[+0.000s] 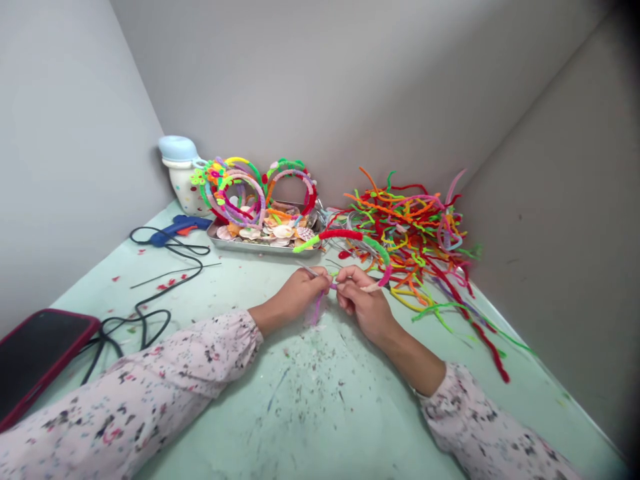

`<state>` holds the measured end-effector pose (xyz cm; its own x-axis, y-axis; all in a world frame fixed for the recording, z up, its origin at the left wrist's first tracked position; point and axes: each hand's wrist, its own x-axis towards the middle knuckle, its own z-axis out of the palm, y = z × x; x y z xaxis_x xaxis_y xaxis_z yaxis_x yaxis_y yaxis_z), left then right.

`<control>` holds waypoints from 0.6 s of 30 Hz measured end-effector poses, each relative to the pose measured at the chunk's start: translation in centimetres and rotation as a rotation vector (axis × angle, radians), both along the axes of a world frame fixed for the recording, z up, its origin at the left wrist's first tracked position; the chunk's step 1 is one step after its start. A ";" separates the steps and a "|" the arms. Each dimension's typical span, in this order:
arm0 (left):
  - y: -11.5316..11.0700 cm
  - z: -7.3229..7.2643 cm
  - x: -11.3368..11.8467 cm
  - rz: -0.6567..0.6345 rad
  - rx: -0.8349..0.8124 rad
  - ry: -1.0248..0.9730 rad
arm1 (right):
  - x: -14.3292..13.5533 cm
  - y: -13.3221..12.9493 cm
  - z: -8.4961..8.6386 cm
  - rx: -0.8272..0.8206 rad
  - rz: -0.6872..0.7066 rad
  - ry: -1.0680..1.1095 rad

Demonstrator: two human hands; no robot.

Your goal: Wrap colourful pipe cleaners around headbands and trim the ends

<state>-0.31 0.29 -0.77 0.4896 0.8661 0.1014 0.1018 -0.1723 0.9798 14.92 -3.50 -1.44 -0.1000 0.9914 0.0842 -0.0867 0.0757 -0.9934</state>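
Observation:
A headband (376, 245) wound in green, red, magenta and cream pipe cleaner arches above my hands, its bright green end towards the shell tray. My left hand (304, 291) is closed around the thin grey end of the band. Fingers of my right hand (364, 301) pinch the band near its cream part, close to my left fingertips. Between the two hands a purple pipe cleaner (316, 311) dangles towards the table. Which fingertips grip the purple strand, I cannot make out.
Finished-looking headbands (250, 200) stand in a metal tray (265, 249) of shells. Loose pipe cleaners (405, 220) are heaped at right. Leftward are a blue glue gun (175, 229), its black cord (143, 303), a phone (40, 360) and a lidded cup (185, 177). Walls border the table (320, 413).

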 end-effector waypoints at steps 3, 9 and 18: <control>0.2 -0.2 0.0 -0.007 -0.017 -0.022 | 0.0 0.0 0.0 0.010 -0.006 -0.003; 0.5 -0.5 -0.1 -0.028 0.016 -0.014 | -0.1 0.0 0.2 0.035 -0.033 -0.015; 0.3 -0.3 -0.1 0.008 -0.011 0.033 | -0.2 -0.1 0.2 0.041 -0.045 -0.029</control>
<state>-0.43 0.58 -1.08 0.4859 0.8707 0.0755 0.1354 -0.1603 0.9777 14.73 -3.60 -1.20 -0.0588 0.9907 0.1225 -0.0536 0.1194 -0.9914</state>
